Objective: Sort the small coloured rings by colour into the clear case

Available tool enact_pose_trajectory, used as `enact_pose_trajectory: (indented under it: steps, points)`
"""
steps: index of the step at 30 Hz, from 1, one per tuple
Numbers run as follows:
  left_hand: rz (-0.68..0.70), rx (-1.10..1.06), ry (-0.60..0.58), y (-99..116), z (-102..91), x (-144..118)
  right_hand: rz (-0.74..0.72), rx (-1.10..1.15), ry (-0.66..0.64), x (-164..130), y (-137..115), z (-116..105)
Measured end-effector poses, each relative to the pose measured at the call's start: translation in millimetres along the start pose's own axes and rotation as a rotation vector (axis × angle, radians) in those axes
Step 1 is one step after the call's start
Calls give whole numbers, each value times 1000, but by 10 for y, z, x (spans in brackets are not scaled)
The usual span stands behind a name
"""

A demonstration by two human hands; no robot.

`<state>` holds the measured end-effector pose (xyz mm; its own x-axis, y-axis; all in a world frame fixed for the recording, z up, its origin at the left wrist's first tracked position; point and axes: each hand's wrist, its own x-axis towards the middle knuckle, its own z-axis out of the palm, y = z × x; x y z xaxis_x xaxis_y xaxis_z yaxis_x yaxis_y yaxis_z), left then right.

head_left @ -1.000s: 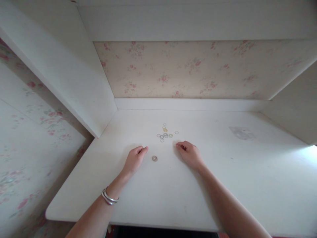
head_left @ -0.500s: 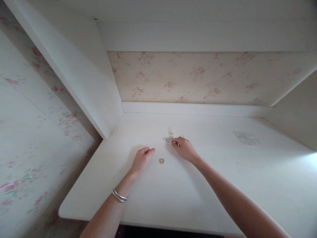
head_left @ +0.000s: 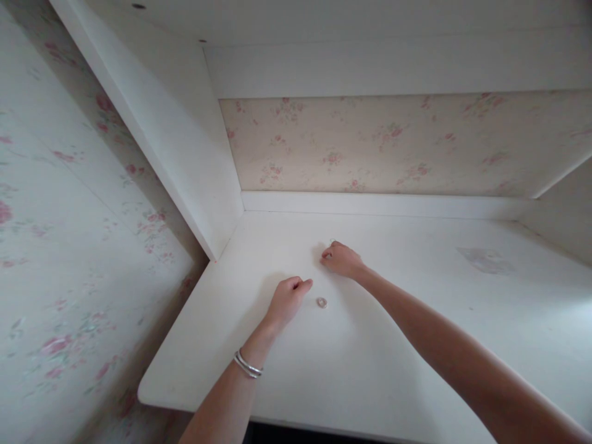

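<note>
Extending past the left hand's bunched fingers, the right hand curls, its grip unclear.

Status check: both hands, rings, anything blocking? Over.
Left hand loosely curled. Near ring on tabletop, untouched. Right hand at far ring, grip unclear. Right hand partly hides far ring.

Small ring lying flat, farther ring part-hidden

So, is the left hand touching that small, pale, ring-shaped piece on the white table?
No, the white table shows between the left hand and the small, pale, ring-shaped piece.
</note>
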<state>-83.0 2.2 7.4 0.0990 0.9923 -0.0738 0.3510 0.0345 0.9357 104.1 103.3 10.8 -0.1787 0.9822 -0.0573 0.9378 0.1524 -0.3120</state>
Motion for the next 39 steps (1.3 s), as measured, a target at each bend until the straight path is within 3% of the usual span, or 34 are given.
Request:
enact_pose_trajectory:
  steps: [14, 24, 29, 33, 36, 39]
  points:
    - [-2, 1, -16, 19, -4, -3, 49, 31, -163, 153, -41, 44]
    - [20, -17, -14, -45, 3, 20, -23, 8, -98, 125, -53, -251]
    - [-1, -58, 6, -57, -3, 37, -202, 53, -96, -313, -288, -276]
    - [-40, -147, 39, -74, -7, 53, -460, 142, -226, -908, -517, -163]
    - [-45, -189, 55, -80, -11, 55, -499, 61, -272, -1241, -622, -37]
    - [-53, -193, 32, -75, -17, 53, -500, -20, -208, -1410, -672, 88]
